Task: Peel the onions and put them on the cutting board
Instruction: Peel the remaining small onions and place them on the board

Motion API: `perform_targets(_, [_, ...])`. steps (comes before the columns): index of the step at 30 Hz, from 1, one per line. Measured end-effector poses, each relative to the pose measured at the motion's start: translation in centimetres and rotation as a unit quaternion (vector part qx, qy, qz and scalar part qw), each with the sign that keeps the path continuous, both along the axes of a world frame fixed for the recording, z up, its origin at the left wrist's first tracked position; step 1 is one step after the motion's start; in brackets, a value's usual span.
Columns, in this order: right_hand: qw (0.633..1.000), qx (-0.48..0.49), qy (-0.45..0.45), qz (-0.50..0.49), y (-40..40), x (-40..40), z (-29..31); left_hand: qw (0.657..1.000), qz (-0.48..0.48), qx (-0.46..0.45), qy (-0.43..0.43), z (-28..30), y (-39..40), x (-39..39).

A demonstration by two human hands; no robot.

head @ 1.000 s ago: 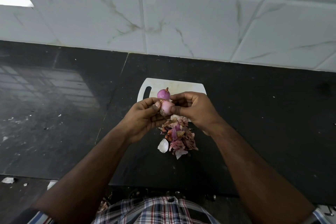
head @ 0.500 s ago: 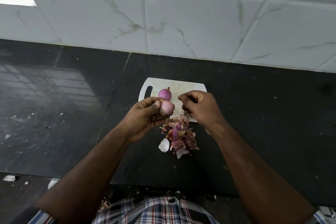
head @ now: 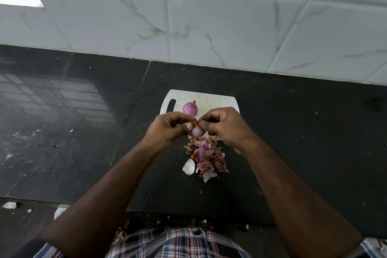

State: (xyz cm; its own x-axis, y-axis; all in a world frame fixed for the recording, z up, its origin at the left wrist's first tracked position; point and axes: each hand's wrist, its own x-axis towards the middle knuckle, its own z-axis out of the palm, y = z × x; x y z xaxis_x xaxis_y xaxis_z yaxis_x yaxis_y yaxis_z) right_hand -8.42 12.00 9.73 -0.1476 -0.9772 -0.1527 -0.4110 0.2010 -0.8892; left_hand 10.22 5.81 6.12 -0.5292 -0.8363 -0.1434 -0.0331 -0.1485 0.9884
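Note:
A small pink onion (head: 197,132) is gripped between the thumb and fingers of my left hand (head: 169,128), just above the near edge of the white cutting board (head: 211,100). My right hand (head: 224,125) pinches a bit of dry skin at the onion's top. A second, peeled purple onion (head: 190,108) lies on the board beside its handle slot. Below my hands a heap of pink and brown onion skins (head: 206,157) lies on the black counter.
The black stone counter (head: 303,142) runs wide to both sides, with a white tiled wall (head: 209,16) behind it. Small white scraps (head: 9,205) lie by the counter's front left edge. My checked shirt (head: 178,243) shows at the bottom.
My right hand, which had pulled away to the right over the skins heap, has come back to the onion's top and pinches its skin. My left hand kept holding the onion.

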Motion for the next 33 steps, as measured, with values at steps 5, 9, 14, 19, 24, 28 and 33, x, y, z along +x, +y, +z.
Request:
perform_targets(5, [1.0, 0.002, -0.008, 0.0, 0.2, -0.4, -0.1, 1.0, -0.013, -0.011, -0.007, -0.2, -0.1, 0.2])
perform_targets(9, [0.999, -0.011, 0.041, 0.033, 0.6, -0.3, 0.6, 0.998, -0.026, -0.041, -0.04, -0.1, -0.5, 0.4])
perform_targets(14, [0.99, -0.02, 0.132, 0.054, 0.7, 0.2, 1.5, 0.992, -0.033, -0.094, -0.079, 0.2, -0.6, 0.2])
perform_targets(19, [0.984, -0.017, 0.162, 0.072, 1.1, 0.5, 1.8, 0.988, -0.053, -0.11, -0.09, 0.6, -0.6, 0.4])
perform_targets(24, [0.987, -0.012, 0.146, 0.07, 1.5, 0.9, 1.7, 0.987, -0.071, -0.115, -0.087, 0.9, -0.6, 0.6])
perform_targets(28, [0.986, 0.002, 0.147, 0.081, 1.5, 1.1, 1.4, 0.985, -0.088, -0.125, -0.078, 1.1, -0.6, 0.7])
perform_targets(33, [0.99, -0.006, 0.132, 0.05, 1.5, 0.6, 1.0, 0.989, -0.095, -0.109, -0.038, 1.3, -0.4, 0.8])
